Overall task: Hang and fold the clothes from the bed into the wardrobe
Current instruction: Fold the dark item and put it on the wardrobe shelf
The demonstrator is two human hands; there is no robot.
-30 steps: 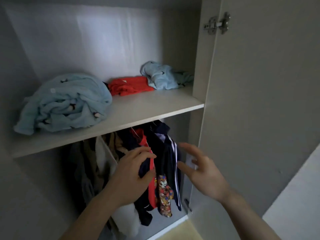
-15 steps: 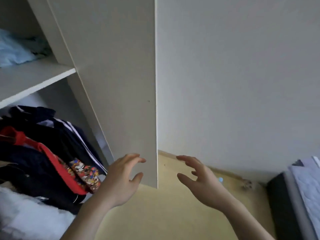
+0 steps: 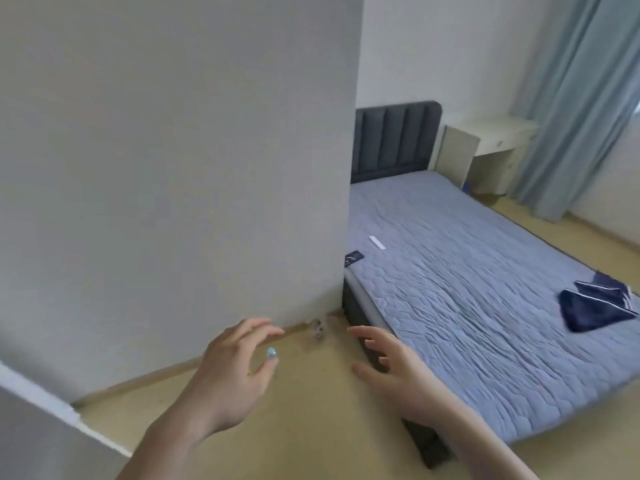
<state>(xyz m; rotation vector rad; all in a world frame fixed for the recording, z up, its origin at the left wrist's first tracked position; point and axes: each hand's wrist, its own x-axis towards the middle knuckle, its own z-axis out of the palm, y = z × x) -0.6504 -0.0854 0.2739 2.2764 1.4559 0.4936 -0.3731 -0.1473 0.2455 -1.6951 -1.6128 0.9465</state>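
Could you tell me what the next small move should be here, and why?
Probably step toward the bed and reach the right hand for the navy garment near its far edge. Both the right and left hand are open and empty, and that garment seems the only clothing on the bed.

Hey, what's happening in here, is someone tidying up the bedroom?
Looks like it. A person is facing the bed with both hands out in front and holding nothing: the left hand and right hand hang open above the floor. One dark navy garment with white stripes lies near the bed's right edge, not yet picked up. A small white strip and a dark flat object also lie on the mattress. The wardrobe's inside is out of view.
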